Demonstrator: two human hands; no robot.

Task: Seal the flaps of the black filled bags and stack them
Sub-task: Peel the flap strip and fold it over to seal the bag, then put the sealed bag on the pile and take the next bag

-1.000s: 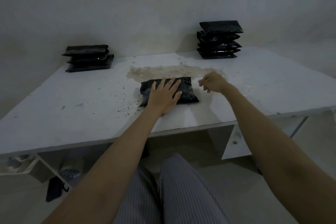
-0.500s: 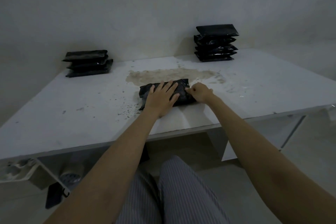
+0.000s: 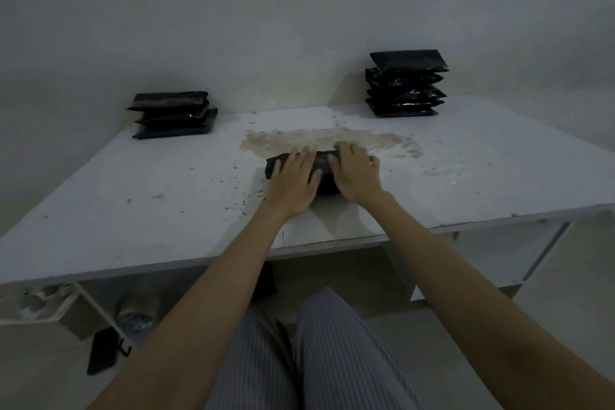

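A black filled bag (image 3: pixel 322 163) lies flat in the middle of the white table (image 3: pixel 133 196). My left hand (image 3: pixel 294 181) presses flat on its left half, fingers spread. My right hand (image 3: pixel 354 173) lies over its right half, fingers curled down on the bag's right end. Most of the bag is hidden under both hands; the flap cannot be seen. A stack of three black bags (image 3: pixel 171 115) sits at the back left. A taller stack of several black bags (image 3: pixel 404 83) stands at the back right against the wall.
A brownish stain and scattered crumbs (image 3: pixel 319 140) cover the table just behind the bag. My striped trouser legs (image 3: pixel 309 353) are below the table's front edge. Under the table on the left are a white rack (image 3: pixel 36 306) and dark items on the floor.
My right hand came in from the table on the right and now rests on the bag's right end. The left hand stayed pressed on the bag. The camera moved slightly.
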